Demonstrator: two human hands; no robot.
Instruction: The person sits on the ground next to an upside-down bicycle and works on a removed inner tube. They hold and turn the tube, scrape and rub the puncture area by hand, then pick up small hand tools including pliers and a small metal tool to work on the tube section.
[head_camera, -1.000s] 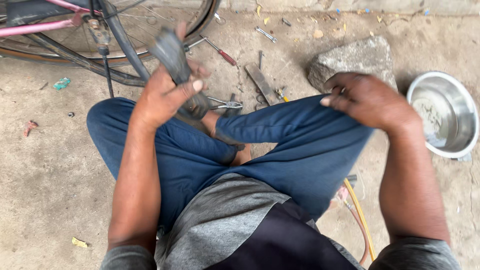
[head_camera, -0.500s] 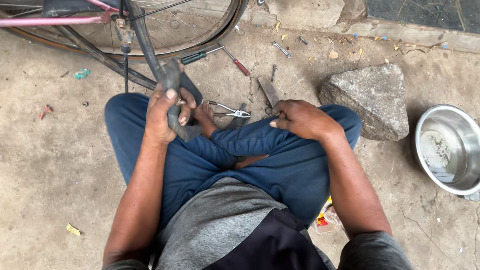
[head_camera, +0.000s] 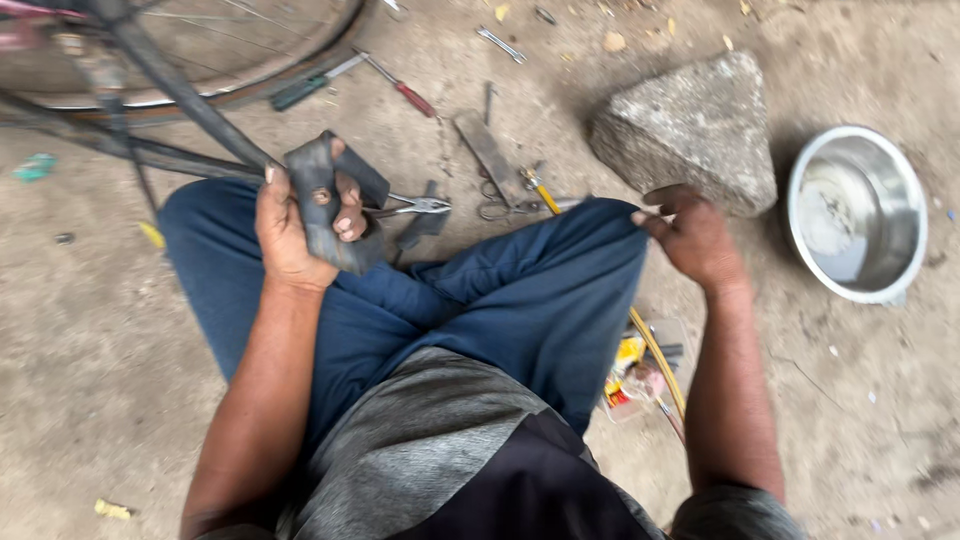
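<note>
Closest in, the person sits cross-legged on the concrete floor (head_camera: 80, 400), blue trousers (head_camera: 520, 300) filling the middle of the view. The left hand (head_camera: 295, 225) is clamped around a folded black inner tube (head_camera: 330, 200), fingers wrapped tight, the fold held above the left knee. That rubber looks soft and floppy, light, a bit grippy rather than slick; a doubled section like this one seems the best place to hold it, since a single loose length would sag and slide. The right hand (head_camera: 695, 240) rests at the right knee, fingers pinched together on the trouser cloth.

Under the right leg, a yellow cord (head_camera: 655, 355) and a small cluster of colourful packets (head_camera: 630, 380) sit on the floor. Just past the knees, pliers (head_camera: 415, 206), scissors (head_camera: 492, 205) and a flat metal bar (head_camera: 485, 145) lie scattered near one another. To the right, a rough grey stone (head_camera: 690, 125), then a steel bowl (head_camera: 900, 180) near the right edge. Farther off, a red-handled screwdriver (head_camera: 400, 88), a green-handled tool (head_camera: 305, 88) and a small spanner (head_camera: 500, 43). At the top left, the bicycle wheel (head_camera: 200, 50), the tube trailing toward it and crowding that side.
</note>
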